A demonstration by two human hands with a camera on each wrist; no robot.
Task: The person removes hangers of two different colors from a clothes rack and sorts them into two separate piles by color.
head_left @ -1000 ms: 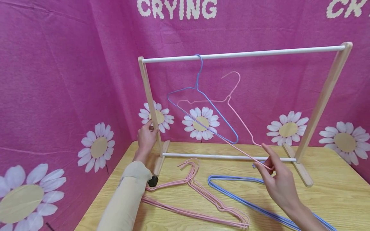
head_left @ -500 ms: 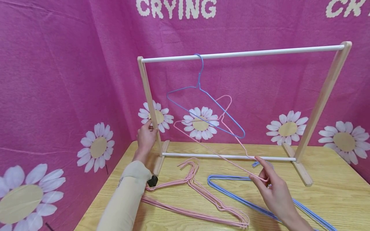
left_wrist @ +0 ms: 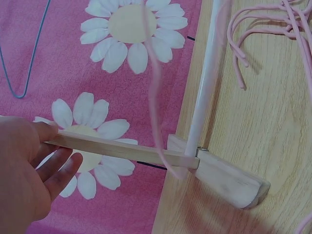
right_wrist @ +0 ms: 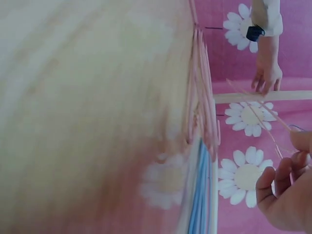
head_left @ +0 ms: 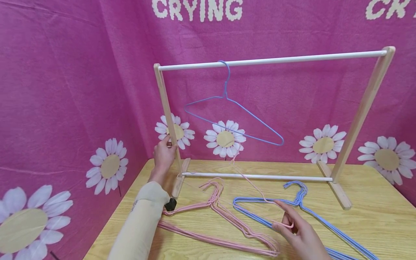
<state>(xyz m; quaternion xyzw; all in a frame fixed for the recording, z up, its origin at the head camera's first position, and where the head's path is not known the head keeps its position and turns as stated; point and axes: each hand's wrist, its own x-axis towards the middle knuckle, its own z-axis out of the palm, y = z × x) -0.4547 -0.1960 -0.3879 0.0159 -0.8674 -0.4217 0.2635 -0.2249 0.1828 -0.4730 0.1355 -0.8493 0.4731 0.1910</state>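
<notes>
The right hand (head_left: 297, 234) pinches one end of a pink hanger (head_left: 256, 191) low over the tabletop (head_left: 373, 216), above the blue hanger pile (head_left: 312, 216) and beside the pink pile (head_left: 224, 216). To do this step well, I think the pinch should be firm and the wire kept away from both piles. Farther back, the left hand (head_left: 164, 153) grips the rack post (head_left: 167, 119), which should steady the rack; one blue hanger (head_left: 232, 112) hangs from the top rail (head_left: 273, 60).

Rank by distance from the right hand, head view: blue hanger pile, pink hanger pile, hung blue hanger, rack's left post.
From the right hand:
1. Blue hanger pile, on the table, under and beside it.
2. Pink hanger pile, table, to its left.
3. Hung blue hanger, above on the top rail.
4. Left post, far left.
</notes>
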